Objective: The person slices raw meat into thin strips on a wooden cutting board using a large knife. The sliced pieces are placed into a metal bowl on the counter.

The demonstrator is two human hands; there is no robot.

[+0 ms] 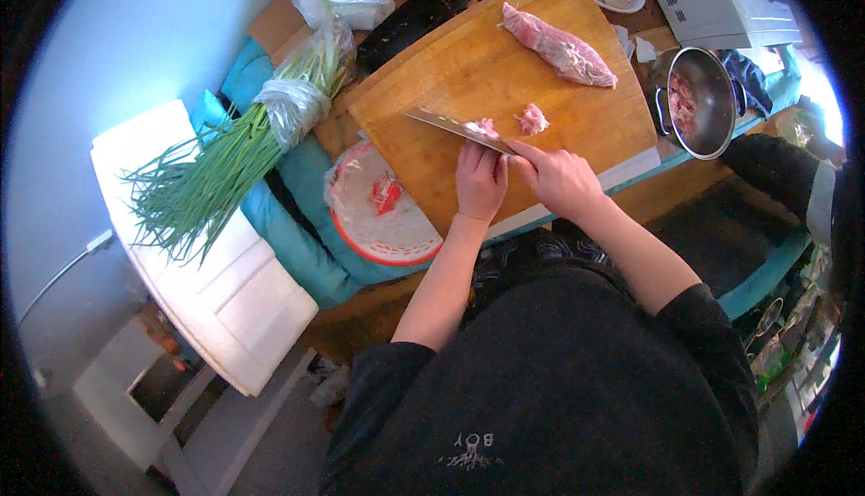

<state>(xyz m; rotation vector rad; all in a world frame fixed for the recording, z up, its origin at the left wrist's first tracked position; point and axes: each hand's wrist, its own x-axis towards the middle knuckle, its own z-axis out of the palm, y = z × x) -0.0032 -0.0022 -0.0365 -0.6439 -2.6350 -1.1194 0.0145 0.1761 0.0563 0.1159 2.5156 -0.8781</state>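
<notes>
My right hand (562, 182) grips the handle of a kitchen knife (438, 124), its broad blade lying across a wooden cutting board (432, 185). Bent fingertips of my left hand (481, 184) are up against the near side of the blade; whether they pinch anything is hidden. Just beyond the blade sit small cut bits of raw meat (484, 127). A little heap of chopped meat (532, 119) lies to their right. Farther back on the board rests a long pale-pink piece of raw meat (561, 46). A steel pot (720, 117) to the right contains cut meat (682, 104).
Green garlic chives (209, 178), bundled in plastic, lie at left over a white foam lid (236, 280). A red-rimmed basket (378, 256) with plastic film sits beside the board's left edge. Behind are a black tray (399, 33) and a white bowl (632, 3).
</notes>
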